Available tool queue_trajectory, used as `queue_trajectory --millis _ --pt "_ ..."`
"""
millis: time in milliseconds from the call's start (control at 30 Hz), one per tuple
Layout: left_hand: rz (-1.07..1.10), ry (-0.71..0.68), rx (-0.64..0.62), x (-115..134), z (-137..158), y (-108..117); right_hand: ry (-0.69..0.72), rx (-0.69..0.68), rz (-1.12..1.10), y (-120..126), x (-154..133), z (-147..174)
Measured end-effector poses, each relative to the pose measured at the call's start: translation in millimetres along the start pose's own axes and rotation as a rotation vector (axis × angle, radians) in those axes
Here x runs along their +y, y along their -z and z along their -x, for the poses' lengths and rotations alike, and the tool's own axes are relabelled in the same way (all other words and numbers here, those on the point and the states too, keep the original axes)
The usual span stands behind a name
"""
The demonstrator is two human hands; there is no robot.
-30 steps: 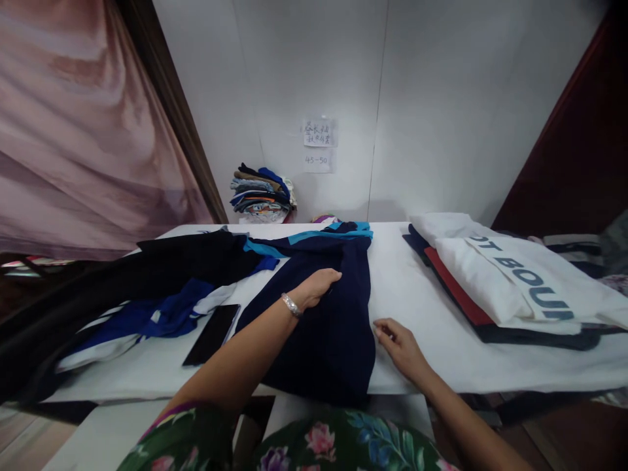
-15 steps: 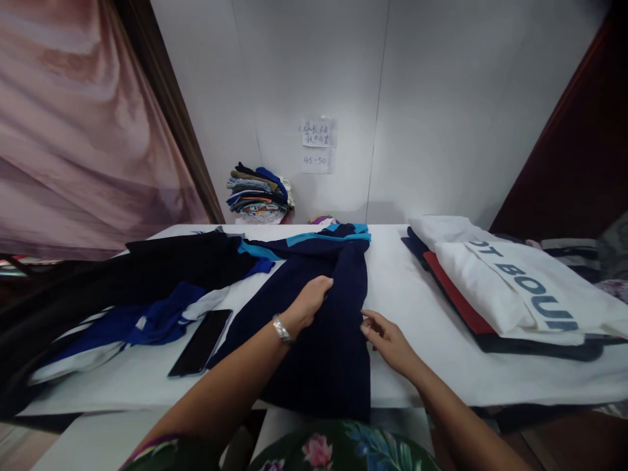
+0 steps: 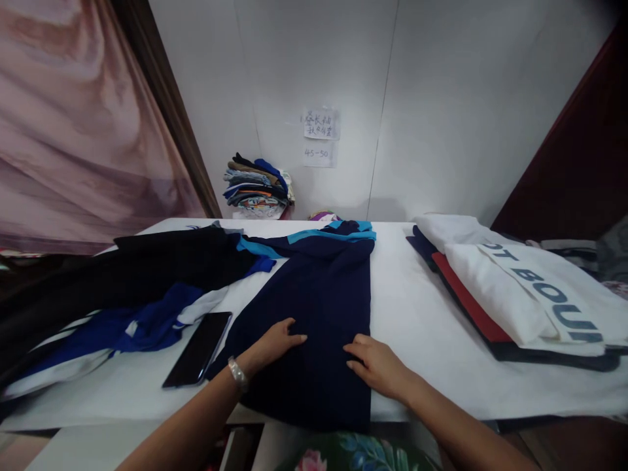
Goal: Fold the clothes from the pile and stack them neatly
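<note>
A navy garment with light blue trim (image 3: 314, 288) lies in front of me on the white table, its lower end hanging over the near edge. My left hand (image 3: 277, 340) rests on its left part, thumb and fingers apart. On the garment's right side lies my right hand (image 3: 375, 363), its fingers loosely spread on the cloth near the edge. Neither hand grips the fabric. Left of the garment is a dark phone (image 3: 199, 348).
Black clothing (image 3: 181, 268) and a blue and white garment (image 3: 147, 324) lie loosely at the left. Folded clothes with a white printed top (image 3: 520, 288) are stacked at the right. Another clothes pile (image 3: 258, 186) stands at the back, near paper notes (image 3: 321, 124) on the wall.
My left hand has moved down and left, from a pinch to spread fingers. My right hand has shifted slightly down and left onto the garment. The garment's upper part now lies flatter.
</note>
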State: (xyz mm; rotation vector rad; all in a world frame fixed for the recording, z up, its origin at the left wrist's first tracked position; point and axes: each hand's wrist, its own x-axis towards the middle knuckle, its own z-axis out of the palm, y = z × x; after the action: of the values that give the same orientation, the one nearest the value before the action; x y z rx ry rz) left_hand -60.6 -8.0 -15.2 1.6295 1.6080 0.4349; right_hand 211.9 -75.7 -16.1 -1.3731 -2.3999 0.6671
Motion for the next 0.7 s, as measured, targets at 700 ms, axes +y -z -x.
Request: queue_trajectory --millis 700 --pt "-0.295 0.07 -0.022 -20 56 19 -0.162 -0.025 0.211 -6 28 -103"
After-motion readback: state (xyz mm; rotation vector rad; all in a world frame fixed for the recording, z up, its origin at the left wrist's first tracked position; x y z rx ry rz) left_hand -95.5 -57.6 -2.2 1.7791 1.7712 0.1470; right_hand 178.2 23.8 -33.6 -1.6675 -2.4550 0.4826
